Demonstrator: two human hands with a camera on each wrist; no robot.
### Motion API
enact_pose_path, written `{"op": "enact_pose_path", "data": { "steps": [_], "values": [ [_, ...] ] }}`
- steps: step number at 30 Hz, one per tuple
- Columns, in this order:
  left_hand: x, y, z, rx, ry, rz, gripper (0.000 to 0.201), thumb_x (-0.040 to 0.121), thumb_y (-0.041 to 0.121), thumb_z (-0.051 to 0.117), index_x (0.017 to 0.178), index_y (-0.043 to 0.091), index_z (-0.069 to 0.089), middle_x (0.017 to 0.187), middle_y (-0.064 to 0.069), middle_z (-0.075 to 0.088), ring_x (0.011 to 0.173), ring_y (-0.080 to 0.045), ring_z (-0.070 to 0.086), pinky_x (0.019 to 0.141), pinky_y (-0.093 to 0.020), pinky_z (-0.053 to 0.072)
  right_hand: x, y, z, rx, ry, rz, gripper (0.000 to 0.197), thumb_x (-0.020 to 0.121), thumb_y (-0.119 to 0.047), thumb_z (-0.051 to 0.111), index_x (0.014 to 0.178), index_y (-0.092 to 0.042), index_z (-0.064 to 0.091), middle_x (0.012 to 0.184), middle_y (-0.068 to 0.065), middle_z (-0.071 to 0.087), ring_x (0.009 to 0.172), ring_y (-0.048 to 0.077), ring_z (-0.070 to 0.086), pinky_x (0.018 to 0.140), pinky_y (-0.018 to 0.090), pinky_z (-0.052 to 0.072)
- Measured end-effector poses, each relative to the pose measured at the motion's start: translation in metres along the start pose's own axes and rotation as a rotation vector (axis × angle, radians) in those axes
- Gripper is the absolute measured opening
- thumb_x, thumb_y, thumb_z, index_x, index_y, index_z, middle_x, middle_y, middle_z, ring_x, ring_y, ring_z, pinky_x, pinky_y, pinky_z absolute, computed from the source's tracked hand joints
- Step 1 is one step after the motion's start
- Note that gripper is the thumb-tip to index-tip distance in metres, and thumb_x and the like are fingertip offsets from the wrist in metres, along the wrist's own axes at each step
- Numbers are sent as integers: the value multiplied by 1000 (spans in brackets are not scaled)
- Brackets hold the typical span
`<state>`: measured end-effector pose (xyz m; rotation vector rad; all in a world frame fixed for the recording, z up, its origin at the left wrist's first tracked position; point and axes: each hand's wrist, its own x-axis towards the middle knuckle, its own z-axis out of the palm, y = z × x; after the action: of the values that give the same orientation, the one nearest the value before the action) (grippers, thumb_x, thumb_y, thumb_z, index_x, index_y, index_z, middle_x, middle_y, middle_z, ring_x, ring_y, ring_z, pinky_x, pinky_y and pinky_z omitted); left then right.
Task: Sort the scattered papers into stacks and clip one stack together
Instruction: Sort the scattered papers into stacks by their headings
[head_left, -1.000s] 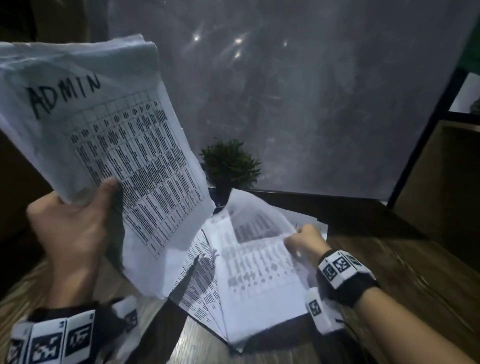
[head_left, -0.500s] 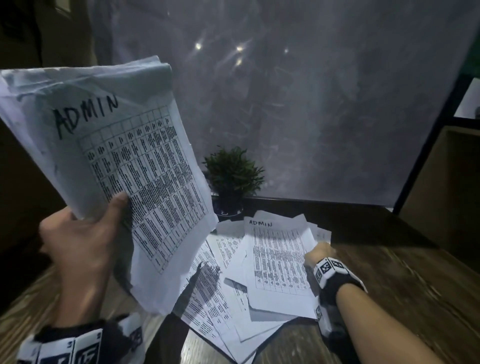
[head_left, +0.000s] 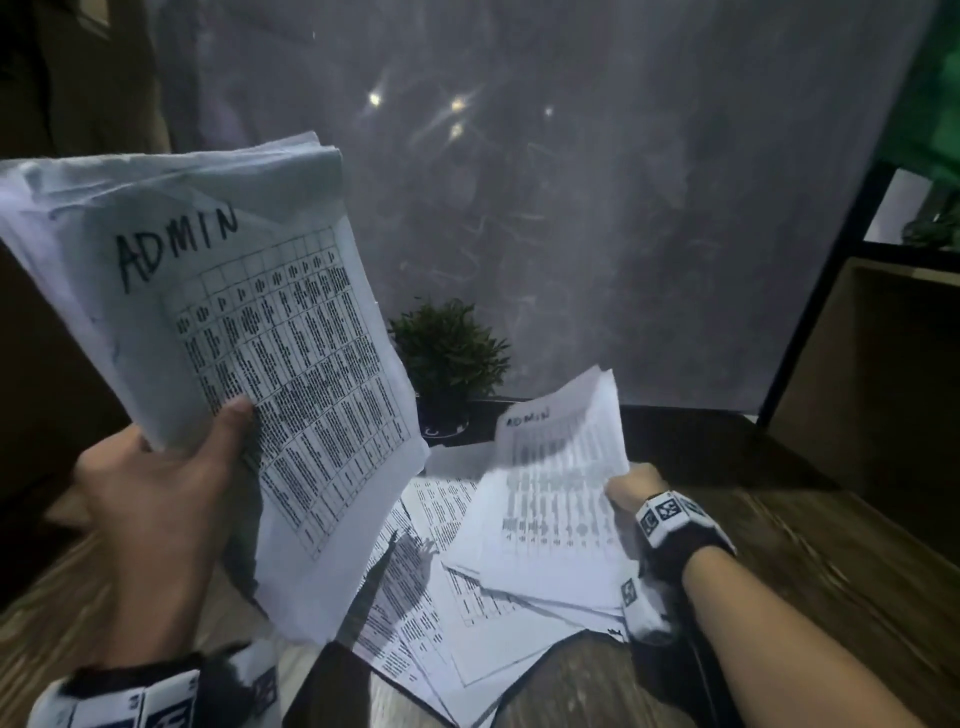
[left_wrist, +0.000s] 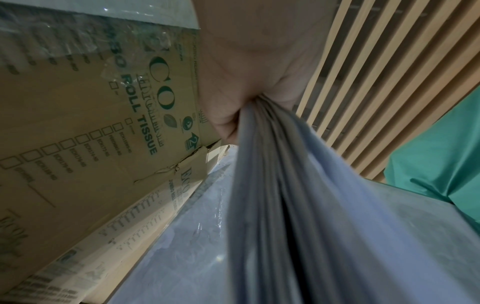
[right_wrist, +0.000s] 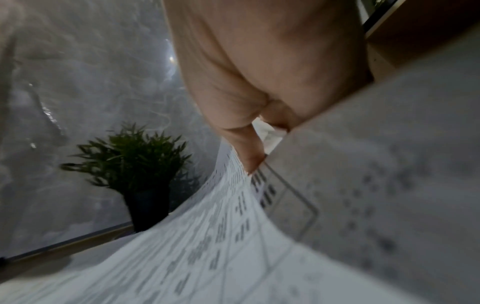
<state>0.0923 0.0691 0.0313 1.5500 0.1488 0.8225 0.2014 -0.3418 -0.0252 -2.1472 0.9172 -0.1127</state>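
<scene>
Papers w/ printed tables, "ADMIN" stack in left grip, right grip pinching sheet.

Loose papers cover the table's middle; its right side lies bare. A potted plant blocks the back edge

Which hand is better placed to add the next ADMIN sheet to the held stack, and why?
Probably the right hand: it already pinches an ADMIN sheet lifted off the table papers, while the left hand grips the stack.
</scene>
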Motion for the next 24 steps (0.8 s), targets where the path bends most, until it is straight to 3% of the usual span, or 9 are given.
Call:
{"op": "enact_pose_path", "data": {
  "steps": [3, 7, 10, 12, 13, 15, 18, 21, 24],
  "values": [
    [-9, 15, 3, 9, 8, 1, 19, 83, 46, 70, 71, 32, 65, 53, 47, 53, 72, -14, 67, 42, 4, 38, 9, 15, -13, -62, 8, 5, 35, 85, -7, 62, 117, 7, 61, 120, 21, 65, 111, 35, 62, 84, 31, 48],
    [-23, 37, 7, -25, -11, 29, 25, 88, 25, 69, 70, 20, 52, 41, 43, 47, 44, 22, 52, 42, 4, 37, 13, 29, 3, -101, -6, -29, 39, 83, -6, 67, 119, 7, 60, 113, 16, 64, 98, 26, 59, 74, 27, 40],
    [-26, 40, 9, 45, 89, 123, 27, 84, 18, 74, 68, 19, 52, 34, 32, 48, 39, 22, 49, 40, 2, 38, 10, 28, 14, -106, 115, -22, 28, 79, -2, 68, 103, 12, 65, 109, 22, 69, 101, 36, 67, 78, 33, 54],
    [-24, 38, 7, 24, 84, 121, 15, 84, 17, 74, 87, 5, 66, 52, 19, 58, 38, 14, 49, 40, 2, 38, 0, 20, 10, -72, 196, -104, 28, 82, 1, 65, 106, 14, 62, 112, 29, 65, 106, 42, 63, 86, 40, 54],
    [-22, 36, 6, 12, 64, 129, 26, 84, 17, 74, 96, -5, 68, 62, 8, 60, 43, 14, 48, 40, 2, 38, -8, 15, 2, -70, 224, -165, 31, 83, 0, 65, 111, 13, 59, 114, 31, 63, 107, 45, 61, 86, 41, 52],
    [-20, 34, 4, 16, 40, 154, 34, 84, 16, 74, 100, -13, 67, 53, 18, 58, 40, 14, 50, 42, 2, 39, -18, 7, -20, -82, 252, -330, 38, 82, -6, 68, 116, 5, 56, 112, 29, 63, 104, 46, 61, 84, 41, 50],
    [-22, 33, 7, 19, 55, 115, 20, 84, 14, 74, 98, 2, 66, 35, 32, 49, 44, 23, 52, 42, 3, 39, -30, -2, -64, -111, 271, -552, 20, 79, -9, 69, 98, -3, 68, 91, 21, 71, 87, 39, 68, 77, 42, 56],
    [-24, 28, 18, -43, 51, 83, 17, 85, 13, 73, 79, -2, 66, 59, 14, 55, 42, 1, 56, 40, -2, 41, -53, -11, -110, 182, 168, -645, 6, 82, -5, 70, 86, -1, 66, 67, 16, 66, 57, 27, 63, 53, 40, 55],
    [-30, 23, 31, -40, 18, -23, 31, 84, 17, 74, 62, 12, 53, 59, -2, 53, 54, -20, 59, 45, -18, 39, -83, -20, -145, 528, -68, -642, 7, 85, 2, 67, 91, 5, 64, 72, 17, 65, 57, 23, 62, 52, 30, 53]
  ]
}}
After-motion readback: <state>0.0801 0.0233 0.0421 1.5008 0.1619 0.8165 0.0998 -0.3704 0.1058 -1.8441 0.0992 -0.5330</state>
